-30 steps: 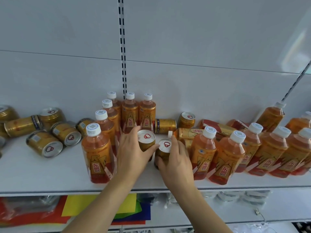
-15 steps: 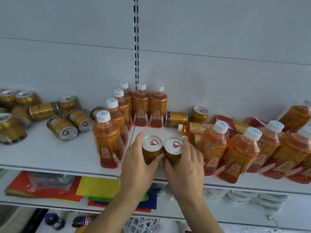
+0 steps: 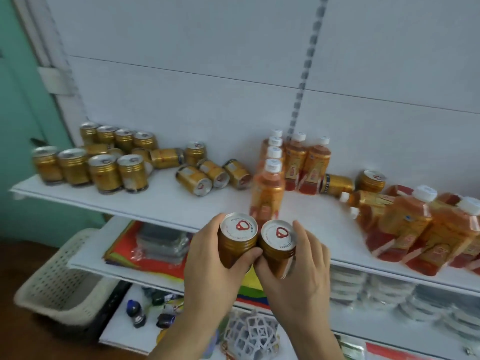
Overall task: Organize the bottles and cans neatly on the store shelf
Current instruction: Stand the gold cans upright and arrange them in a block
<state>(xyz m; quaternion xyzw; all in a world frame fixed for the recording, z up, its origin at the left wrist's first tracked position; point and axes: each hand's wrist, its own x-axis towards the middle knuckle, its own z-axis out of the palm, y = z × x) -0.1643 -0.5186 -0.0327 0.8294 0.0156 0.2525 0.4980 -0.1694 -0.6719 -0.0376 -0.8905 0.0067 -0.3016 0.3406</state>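
A: Gold cans, two of them, both in hand. Left hand [image 3: 207, 266] is wrapped round the left gold can [image 3: 237, 241], fingers curled across its front. Right hand [image 3: 298, 271] is wrapped round the right gold can [image 3: 278, 247]. Both upright, white pull-tab lids up, sides touching.

B: Where, relative to the shelf?

A: Held in front of the front edge of the white shelf [image 3: 161, 201], not resting on it.

B: Rest of the stock?

A: Upright cans [image 3: 104, 165] grouped at the left end. Three toppled cans [image 3: 213, 174] lie on their sides near the middle. Row of orange drink bottles [image 3: 270, 178] running front to back, two more bottles [image 3: 307, 165] beside it at the back wall. Leaning bottles [image 3: 415, 222] crowd the right end, a couple flat.

B: Below?

A: Lower shelf [image 3: 85, 261] with coloured packets, white plastic basket [image 3: 65, 279] at left. Frame is blurry, labels unreadable.
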